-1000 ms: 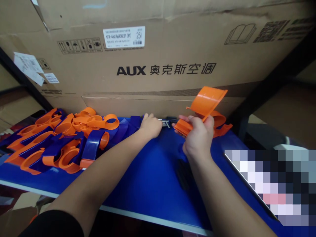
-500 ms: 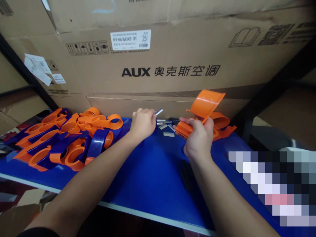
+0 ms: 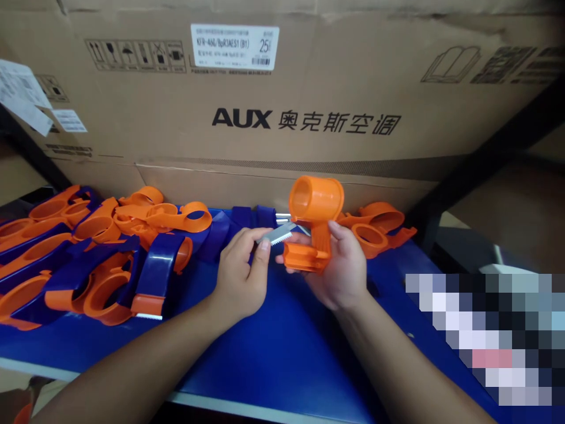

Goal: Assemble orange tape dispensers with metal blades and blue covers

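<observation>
Since the earlier frame the left hand (image 3: 242,268) has been moving down the frame, away from the metal pieces (image 3: 283,218) by the box, bringing a serrated blade (image 3: 279,235) toward the centre; in the right hand (image 3: 342,268) the orange holder (image 3: 318,197) has been turning, so its ring is now standing at the top and its grooved end is pointing lower left. The left hand is pinching the silver blade between thumb and fingers, nearly closed, its teeth facing downward. The right hand is gripping the holder by its narrow middle, right of centre, the thumb lying along the near side and fingers curling behind. The blade is hovering just beside the holder's grooved end; whether they are touching is impossible to tell. Across the left of the frame, orange and blue pieces (image 3: 161,265) are lying heaped on the blue tabletop (image 3: 265,359). More orange parts (image 3: 383,217) are resting right of the right hand. Behind everything, a large cardboard box (image 3: 185,135) is filling the upper frame, bearing a white label (image 3: 235,48).
</observation>
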Demonstrator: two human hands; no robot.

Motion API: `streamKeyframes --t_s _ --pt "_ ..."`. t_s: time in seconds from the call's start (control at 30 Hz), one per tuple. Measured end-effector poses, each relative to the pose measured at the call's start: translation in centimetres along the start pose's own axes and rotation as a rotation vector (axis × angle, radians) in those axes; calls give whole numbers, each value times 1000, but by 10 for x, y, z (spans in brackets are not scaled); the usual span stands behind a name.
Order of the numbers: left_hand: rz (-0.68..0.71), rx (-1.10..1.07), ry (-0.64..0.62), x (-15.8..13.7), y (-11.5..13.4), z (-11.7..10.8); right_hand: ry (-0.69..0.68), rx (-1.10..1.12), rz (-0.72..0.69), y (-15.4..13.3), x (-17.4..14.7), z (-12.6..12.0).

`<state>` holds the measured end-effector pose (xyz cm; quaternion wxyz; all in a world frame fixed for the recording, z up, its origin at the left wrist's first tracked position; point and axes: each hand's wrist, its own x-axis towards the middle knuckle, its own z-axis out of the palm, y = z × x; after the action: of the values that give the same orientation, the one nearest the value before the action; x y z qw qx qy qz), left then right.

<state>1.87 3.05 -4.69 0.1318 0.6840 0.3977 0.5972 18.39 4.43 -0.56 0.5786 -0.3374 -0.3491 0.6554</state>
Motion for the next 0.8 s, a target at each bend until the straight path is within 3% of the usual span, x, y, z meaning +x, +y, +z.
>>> streamKeyframes --t_s 0.3,0.57,0.8 --pt "12 -105 33 -5 8 2 30 -27 6 3 -2 1" --pt "98 -63 80 2 5 -4 97 97 125 -5 -1 -1" --pt "206 19 54 7 10 -7 138 103 48 -12 3 -7"
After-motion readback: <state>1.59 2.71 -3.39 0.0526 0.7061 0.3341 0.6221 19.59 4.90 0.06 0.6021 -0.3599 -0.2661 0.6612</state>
